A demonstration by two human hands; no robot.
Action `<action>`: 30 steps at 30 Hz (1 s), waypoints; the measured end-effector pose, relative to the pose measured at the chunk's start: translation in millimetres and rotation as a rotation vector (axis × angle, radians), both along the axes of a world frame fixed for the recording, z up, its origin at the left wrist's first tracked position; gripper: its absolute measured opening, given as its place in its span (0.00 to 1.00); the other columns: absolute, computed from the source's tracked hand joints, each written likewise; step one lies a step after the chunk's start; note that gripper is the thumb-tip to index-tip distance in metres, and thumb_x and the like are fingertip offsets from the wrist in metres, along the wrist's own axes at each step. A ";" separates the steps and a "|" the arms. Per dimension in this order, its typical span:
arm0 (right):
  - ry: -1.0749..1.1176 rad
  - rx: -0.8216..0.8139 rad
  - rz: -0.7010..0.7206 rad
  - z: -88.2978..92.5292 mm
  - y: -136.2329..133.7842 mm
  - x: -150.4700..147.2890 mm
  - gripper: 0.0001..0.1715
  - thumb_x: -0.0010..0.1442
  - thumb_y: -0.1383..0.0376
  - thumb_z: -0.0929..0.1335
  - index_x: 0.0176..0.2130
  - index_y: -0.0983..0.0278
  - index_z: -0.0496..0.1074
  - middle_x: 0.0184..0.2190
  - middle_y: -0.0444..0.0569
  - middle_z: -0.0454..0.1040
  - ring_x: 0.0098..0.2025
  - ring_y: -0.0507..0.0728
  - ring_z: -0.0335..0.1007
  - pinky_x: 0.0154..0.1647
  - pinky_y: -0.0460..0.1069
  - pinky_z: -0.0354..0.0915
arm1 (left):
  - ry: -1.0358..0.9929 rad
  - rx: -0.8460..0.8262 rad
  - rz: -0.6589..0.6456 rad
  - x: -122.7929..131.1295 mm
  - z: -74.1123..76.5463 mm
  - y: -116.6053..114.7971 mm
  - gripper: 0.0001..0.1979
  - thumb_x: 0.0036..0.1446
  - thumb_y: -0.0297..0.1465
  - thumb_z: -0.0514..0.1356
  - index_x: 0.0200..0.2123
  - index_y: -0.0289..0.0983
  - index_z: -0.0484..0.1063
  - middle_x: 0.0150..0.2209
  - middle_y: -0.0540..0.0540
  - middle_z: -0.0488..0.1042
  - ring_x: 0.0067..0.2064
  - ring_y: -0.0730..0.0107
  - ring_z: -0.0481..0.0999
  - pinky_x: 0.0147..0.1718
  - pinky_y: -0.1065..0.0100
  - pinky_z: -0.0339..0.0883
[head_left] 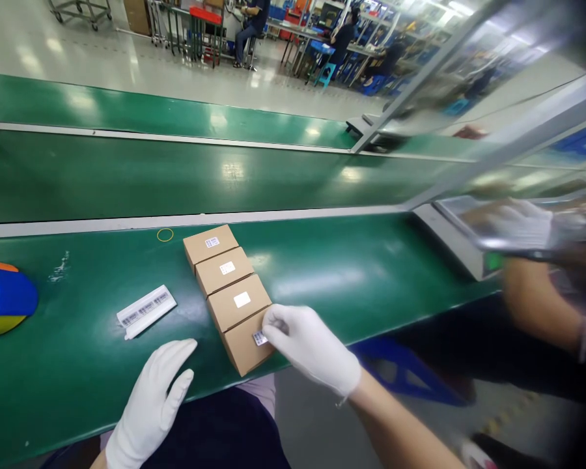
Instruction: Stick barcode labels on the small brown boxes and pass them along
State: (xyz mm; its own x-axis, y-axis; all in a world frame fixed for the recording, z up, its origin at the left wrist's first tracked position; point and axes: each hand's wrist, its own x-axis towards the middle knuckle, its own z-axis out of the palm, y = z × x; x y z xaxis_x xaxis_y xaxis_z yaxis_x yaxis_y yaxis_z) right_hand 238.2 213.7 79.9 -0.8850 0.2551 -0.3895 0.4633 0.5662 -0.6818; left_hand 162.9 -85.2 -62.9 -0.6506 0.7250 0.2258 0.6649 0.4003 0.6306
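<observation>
Several small brown cardboard boxes (pixel 224 267) stand in a row, side by side, on the green work surface. My right hand (pixel 307 345), in a white glove, is over the nearest box (pixel 244 348), with thumb and forefinger pinched at the edge of a small printed label (pixel 260 338). Whether the whole label lies flat on the cardboard cannot be made out. White labels also show on the other boxes. My left hand (pixel 153 397), gloved too, is open and holds nothing, left of the nearest box. Beyond it lies a white strip of printed labels (pixel 147 311).
A yellow rubber band (pixel 165 234) lies behind the boxes. At far left is a blue, orange and yellow holder (pixel 14 296). On the right, a co-worker's gloved hands (pixel 522 221) blur above a grey device (pixel 454 238). A metal post (pixel 420 78) slants up beyond.
</observation>
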 end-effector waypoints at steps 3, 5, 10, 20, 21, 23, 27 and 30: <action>0.002 0.004 0.008 0.3 2.5 0.4 0.10 0.63 0.73 0.67 0.30 0.63 0.72 0.26 0.38 0.74 0.28 0.51 0.67 0.32 0.46 0.60 | -0.001 -0.019 -0.004 0.1 -2.3 -1.0 0.22 0.70 0.39 0.55 0.65 0.46 0.68 0.60 0.45 0.76 0.60 0.53 0.77 0.58 0.50 0.75; 0.001 0.010 0.011 -0.6 4.3 0.7 0.10 0.63 0.72 0.67 0.30 0.63 0.72 0.26 0.38 0.75 0.27 0.51 0.67 0.32 0.46 0.60 | -0.001 -0.024 -0.004 -0.4 -2.9 -1.2 0.22 0.70 0.39 0.55 0.65 0.47 0.68 0.60 0.45 0.76 0.60 0.53 0.77 0.58 0.50 0.75; 0.014 0.090 0.032 -4.9 -5.3 1.6 0.11 0.62 0.72 0.67 0.28 0.62 0.68 0.25 0.39 0.72 0.27 0.51 0.66 0.32 0.46 0.58 | 0.008 -0.014 -0.004 -1.8 0.3 0.6 0.21 0.70 0.38 0.55 0.64 0.46 0.68 0.60 0.45 0.77 0.59 0.54 0.77 0.58 0.51 0.76; -0.058 0.501 -0.250 -17.9 27.2 25.5 0.16 0.60 0.55 0.70 0.35 0.59 0.60 0.24 0.41 0.68 0.27 0.56 0.63 0.30 0.49 0.54 | 0.047 -0.066 -0.018 -16.5 15.8 -0.3 0.18 0.70 0.41 0.57 0.60 0.47 0.72 0.56 0.48 0.79 0.55 0.57 0.80 0.54 0.54 0.78; -0.035 0.435 -0.303 -20.7 33.0 36.7 0.15 0.62 0.55 0.69 0.34 0.59 0.60 0.24 0.41 0.67 0.27 0.56 0.63 0.31 0.50 0.56 | 0.079 -0.052 -0.021 -27.8 26.6 2.9 0.18 0.70 0.41 0.57 0.59 0.46 0.73 0.56 0.47 0.80 0.56 0.56 0.80 0.55 0.55 0.77; -0.017 0.153 -0.361 -29.5 31.7 60.1 0.18 0.66 0.52 0.66 0.31 0.59 0.60 0.22 0.40 0.67 0.26 0.55 0.64 0.31 0.49 0.58 | 0.165 -0.010 -0.014 -58.0 55.5 19.7 0.18 0.70 0.42 0.56 0.57 0.45 0.74 0.56 0.45 0.80 0.58 0.54 0.78 0.59 0.53 0.72; 0.016 -0.607 -0.441 -63.8 -17.8 84.9 0.29 0.65 0.39 0.67 0.34 0.61 0.63 0.31 0.47 0.74 0.29 0.55 0.71 0.29 0.49 0.66 | 0.143 -0.127 0.025 -133.3 114.3 96.3 0.24 0.72 0.45 0.48 0.59 0.41 0.74 0.61 0.42 0.76 0.63 0.52 0.73 0.65 0.52 0.63; 0.127 -0.860 -0.641 -94.6 -60.5 73.8 0.37 0.56 0.33 0.72 0.39 0.62 0.66 0.35 0.47 0.72 0.36 0.57 0.75 0.30 0.48 0.71 | -0.074 -0.433 0.021 -178.9 128.6 162.4 0.28 0.69 0.49 0.48 0.55 0.38 0.77 0.59 0.38 0.78 0.61 0.47 0.74 0.61 0.53 0.65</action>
